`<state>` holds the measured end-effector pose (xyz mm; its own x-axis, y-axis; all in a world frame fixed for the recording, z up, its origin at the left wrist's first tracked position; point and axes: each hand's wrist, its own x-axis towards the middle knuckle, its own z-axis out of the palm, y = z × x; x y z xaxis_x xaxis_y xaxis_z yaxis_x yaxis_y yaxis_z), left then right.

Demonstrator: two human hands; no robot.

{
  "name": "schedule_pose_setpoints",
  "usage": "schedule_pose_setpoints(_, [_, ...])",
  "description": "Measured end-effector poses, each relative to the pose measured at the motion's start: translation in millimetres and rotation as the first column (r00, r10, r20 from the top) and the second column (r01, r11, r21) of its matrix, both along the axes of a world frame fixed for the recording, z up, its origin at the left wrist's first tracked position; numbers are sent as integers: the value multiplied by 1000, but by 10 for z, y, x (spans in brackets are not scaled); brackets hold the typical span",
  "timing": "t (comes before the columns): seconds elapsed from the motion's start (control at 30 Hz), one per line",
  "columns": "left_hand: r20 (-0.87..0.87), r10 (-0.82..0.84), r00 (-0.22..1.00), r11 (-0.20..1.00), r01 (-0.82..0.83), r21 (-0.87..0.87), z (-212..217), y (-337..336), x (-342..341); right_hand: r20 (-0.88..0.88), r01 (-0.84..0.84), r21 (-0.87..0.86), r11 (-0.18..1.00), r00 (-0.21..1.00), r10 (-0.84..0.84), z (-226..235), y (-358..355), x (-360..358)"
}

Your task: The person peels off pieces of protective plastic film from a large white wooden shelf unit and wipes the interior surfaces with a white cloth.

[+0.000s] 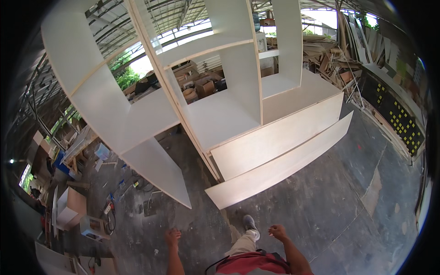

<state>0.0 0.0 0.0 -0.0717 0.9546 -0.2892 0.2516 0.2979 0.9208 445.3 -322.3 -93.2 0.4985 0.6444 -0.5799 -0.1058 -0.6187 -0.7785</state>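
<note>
Both of my hands hang over the concrete floor and hold nothing that I can see. My left hand (173,237) is low in the middle, its fingers loosely bent and apart. To the right of my stepping foot is my right hand (277,232), fingers loosely spread toward the left. Ahead stands a tall white cabinet frame (224,110) with open compartments and bare wood edges. A long pale wood panel (279,162) lies tilted along its base, nearest to my hands but apart from them. Behind that panel, a plywood front (279,140) covers the cabinet's lower part.
A white side panel (158,172) reaches the floor at the left of the cabinet. Tools and cords (110,206) lie on the floor at left, near a small box-shaped cabinet (71,208). Scrap wood (321,52) is heaped at the back right, by a dark board with yellow squares (389,107).
</note>
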Motion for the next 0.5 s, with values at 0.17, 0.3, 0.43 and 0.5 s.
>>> schedule_pose_setpoints(0.17, [-12,-48,999,895,48,444,737,1189,1177,114,166,28,986,979,-168,246,319,910])
schedule_pose_setpoints(0.3, [61,-151,987,699,63,713,1789,1885,2310,219,316,137,939,915,-340,503,550,1567])
schedule_pose_setpoints(0.43, [-68,-115,991,397,109,911,2888,2187,3098,194,464,193,865,846,-497,500,794,2035])
schedule_pose_setpoints(0.5, [-110,-65,992,251,123,960,3426,2186,3445,179,497,192,846,830,-528,532,890,2178])
